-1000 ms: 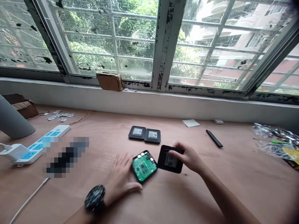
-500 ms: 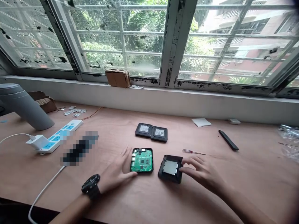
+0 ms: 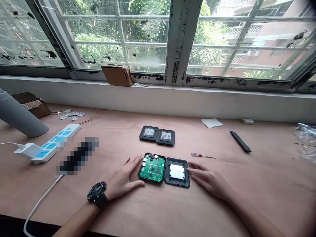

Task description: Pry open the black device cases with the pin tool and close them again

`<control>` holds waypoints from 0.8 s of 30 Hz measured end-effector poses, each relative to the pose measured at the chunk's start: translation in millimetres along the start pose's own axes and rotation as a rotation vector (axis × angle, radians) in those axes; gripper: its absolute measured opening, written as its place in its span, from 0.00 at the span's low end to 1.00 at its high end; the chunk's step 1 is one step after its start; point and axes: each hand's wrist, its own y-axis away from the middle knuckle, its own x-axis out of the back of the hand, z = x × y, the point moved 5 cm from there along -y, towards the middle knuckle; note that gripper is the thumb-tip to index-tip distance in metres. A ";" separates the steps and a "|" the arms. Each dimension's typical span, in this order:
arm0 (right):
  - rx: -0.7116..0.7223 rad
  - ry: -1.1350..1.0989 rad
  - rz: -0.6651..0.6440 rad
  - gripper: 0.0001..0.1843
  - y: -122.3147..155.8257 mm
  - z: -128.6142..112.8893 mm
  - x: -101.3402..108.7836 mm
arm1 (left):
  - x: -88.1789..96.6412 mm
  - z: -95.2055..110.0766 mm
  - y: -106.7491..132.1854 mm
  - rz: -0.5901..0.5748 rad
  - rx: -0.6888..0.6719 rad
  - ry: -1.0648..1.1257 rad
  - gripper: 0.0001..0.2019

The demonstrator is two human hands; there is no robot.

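A green circuit board (image 3: 153, 168) lies in a black square case half at the middle of the table. Right beside it, edge to edge, rests a black case cover (image 3: 182, 183) with a pale metal plate (image 3: 176, 171) facing up. My left hand (image 3: 124, 177), a black watch (image 3: 97, 193) on its wrist, is at the left side of the board's case, thumb and fingers spread. My right hand (image 3: 208, 179) lies along the cover's right edge, fingers stretched out and touching it. Neither hand grips anything.
Behind lie two black labelled square pieces (image 3: 157, 135). A small screwdriver (image 3: 202, 155) and a black strip (image 3: 240, 142) are to the right. At left are a power strip (image 3: 58, 141), a grey cylinder (image 3: 22, 112) and a white cable (image 3: 41, 204).
The cover, tilted in my right hand before, now lies flat against the circuit board's case. My right fingers have straightened. The head view has shifted slightly.
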 end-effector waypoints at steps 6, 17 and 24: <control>-0.091 0.112 -0.111 0.44 18.7 16.0 4.0 | -1.9 -16.1 10.7 -0.076 -0.050 -0.163 0.49; -0.071 0.161 -0.142 0.55 18.5 5.7 -0.9 | -7.7 -19.5 10.9 -0.103 -0.074 -0.223 0.49; -0.047 0.031 -0.135 0.65 -0.9 -1.8 -11.2 | 7.1 -29.6 4.4 -0.156 0.053 0.023 0.52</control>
